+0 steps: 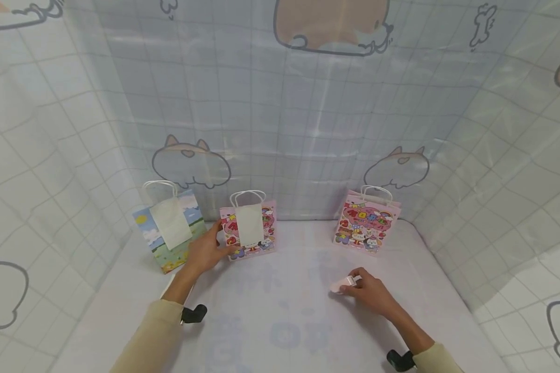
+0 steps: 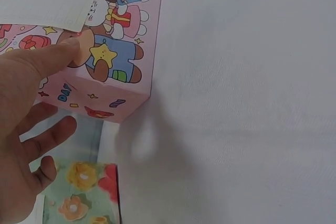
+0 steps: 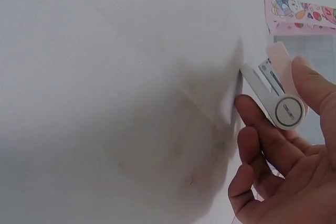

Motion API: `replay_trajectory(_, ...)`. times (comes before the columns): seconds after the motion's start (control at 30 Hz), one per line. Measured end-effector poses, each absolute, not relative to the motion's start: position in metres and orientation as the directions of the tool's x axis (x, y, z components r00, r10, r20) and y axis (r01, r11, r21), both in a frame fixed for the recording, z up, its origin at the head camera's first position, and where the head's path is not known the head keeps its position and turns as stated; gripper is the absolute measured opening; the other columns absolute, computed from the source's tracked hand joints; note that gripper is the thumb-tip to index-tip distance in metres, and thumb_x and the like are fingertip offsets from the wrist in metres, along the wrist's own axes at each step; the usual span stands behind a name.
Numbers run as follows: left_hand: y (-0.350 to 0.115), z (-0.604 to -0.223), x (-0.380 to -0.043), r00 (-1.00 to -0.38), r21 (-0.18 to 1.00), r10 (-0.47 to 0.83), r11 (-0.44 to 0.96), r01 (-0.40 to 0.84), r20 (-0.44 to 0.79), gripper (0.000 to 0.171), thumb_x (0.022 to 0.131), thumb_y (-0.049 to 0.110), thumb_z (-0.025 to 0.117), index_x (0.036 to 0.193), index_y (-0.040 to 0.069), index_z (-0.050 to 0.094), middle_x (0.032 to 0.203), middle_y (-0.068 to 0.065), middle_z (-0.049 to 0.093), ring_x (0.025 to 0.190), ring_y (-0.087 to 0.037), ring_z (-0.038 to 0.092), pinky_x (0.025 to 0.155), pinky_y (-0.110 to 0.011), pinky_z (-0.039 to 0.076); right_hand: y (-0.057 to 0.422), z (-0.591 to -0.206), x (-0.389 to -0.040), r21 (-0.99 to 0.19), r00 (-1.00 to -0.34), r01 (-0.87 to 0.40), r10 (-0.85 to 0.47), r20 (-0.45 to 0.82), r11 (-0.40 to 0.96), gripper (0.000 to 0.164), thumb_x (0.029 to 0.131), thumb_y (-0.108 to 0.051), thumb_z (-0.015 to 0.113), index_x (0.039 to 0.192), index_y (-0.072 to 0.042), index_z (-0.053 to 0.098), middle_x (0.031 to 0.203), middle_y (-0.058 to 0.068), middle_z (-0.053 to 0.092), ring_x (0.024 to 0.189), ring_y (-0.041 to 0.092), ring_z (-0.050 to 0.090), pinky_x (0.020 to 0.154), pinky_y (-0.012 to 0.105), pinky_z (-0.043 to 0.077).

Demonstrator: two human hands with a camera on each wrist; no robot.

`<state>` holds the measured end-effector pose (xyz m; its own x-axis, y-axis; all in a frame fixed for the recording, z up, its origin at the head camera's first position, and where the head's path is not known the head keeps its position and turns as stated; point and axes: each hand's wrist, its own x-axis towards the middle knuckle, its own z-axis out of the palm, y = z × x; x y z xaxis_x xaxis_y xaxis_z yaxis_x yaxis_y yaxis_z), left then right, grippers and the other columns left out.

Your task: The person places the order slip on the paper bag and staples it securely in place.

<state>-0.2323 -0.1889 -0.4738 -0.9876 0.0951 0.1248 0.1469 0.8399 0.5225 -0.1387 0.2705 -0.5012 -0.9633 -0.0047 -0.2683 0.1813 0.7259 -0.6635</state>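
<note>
My left hand (image 1: 207, 252) grips the left side of a pink cartoon-print paper bag (image 1: 268, 228), which stands upright at the back. In the left wrist view its thumb (image 2: 58, 56) lies on the bag's front, close below a white paper slip (image 2: 47, 6); the other fingers are at the bag's side, partly hidden. That slip hangs over the front under the white twisted handles. Farther right, my right hand (image 1: 372, 295) holds a small pink and white stapler (image 3: 287, 109) between thumb and fingers above the table. The stapler's jaws stand apart, with nothing between them.
Left of my left hand leans a landscape-print paper bag (image 1: 151, 228) with a white slip (image 1: 171, 223) on its front. A second pink bag (image 1: 366, 223), without a slip, stands at the back right. Something white (image 1: 168, 287) lies partly under my left forearm. Grid-patterned sheets (image 1: 298, 134) enclose the table.
</note>
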Motion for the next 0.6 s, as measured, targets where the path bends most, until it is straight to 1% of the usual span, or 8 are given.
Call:
replay_trajectory(0.13,-0.19,-0.475,-0.236,-0.986,0.532,0.1,0.833,0.155,0.131,0.093,0.084,0.051,0.079,0.155,0.014,0.032,0.146,-0.014,0.053,0.095,-0.029,0.065,0.072,-0.042,0.054,0.273,-0.501,-0.136,-0.65,-0.967,0.174,0.002,-0.256,0.739,0.067,0.078,-0.056,0.08,0.121,-0.008,0.061,0.096,0.003,0.065,0.081,0.017,0.054,0.066,0.03,0.044)
replay_trajectory(0.2,-0.191,-0.477,-0.238,-0.987,0.54,0.098,0.827,0.154,0.131,0.095,0.083,0.052,0.079,0.155,0.014,0.031,0.145,-0.012,0.054,0.093,-0.028,0.064,0.069,-0.039,0.053,0.274,-0.501,-0.135,-0.641,-0.968,0.173,0.007,-0.252,0.748,0.066,0.079,-0.055,0.08,0.12,-0.007,0.063,0.094,0.002,0.062,0.082,0.017,0.053,0.067,0.03,0.044)
replay_trajectory(0.37,-0.195,-0.481,-0.242,-0.985,0.556,0.1,0.815,0.161,0.138,0.099,0.081,0.054,0.08,0.157,0.015,0.03,0.141,-0.01,0.057,0.085,-0.024,0.059,0.06,-0.032,0.046,0.278,-0.502,-0.132,-0.606,-0.97,0.17,0.022,-0.244,0.777,0.062,0.081,-0.054,0.078,0.116,-0.005,0.069,0.096,0.002,0.065,0.085,0.018,0.054,0.07,0.031,0.046)
replay_trajectory(0.47,-0.196,-0.481,-0.243,-0.985,0.565,0.102,0.809,0.163,0.137,0.099,0.082,0.053,0.08,0.157,0.015,0.029,0.137,-0.01,0.059,0.084,-0.023,0.057,0.059,-0.031,0.045,0.282,-0.505,-0.131,-0.578,-0.97,0.159,0.018,-0.241,0.8,0.06,0.083,-0.055,0.076,0.114,-0.004,0.073,0.097,0.001,0.067,0.084,0.017,0.055,0.069,0.032,0.047)
replay_trajectory(0.6,-0.198,-0.482,-0.244,-0.985,0.578,0.103,0.799,0.165,0.137,0.099,0.083,0.051,0.08,0.158,0.015,0.027,0.136,-0.011,0.059,0.083,-0.023,0.056,0.059,-0.031,0.045,0.287,-0.509,-0.131,-0.563,-0.969,0.155,0.016,-0.245,0.812,0.062,0.081,-0.059,0.075,0.113,-0.006,0.076,0.098,0.001,0.067,0.083,0.017,0.053,0.068,0.032,0.045)
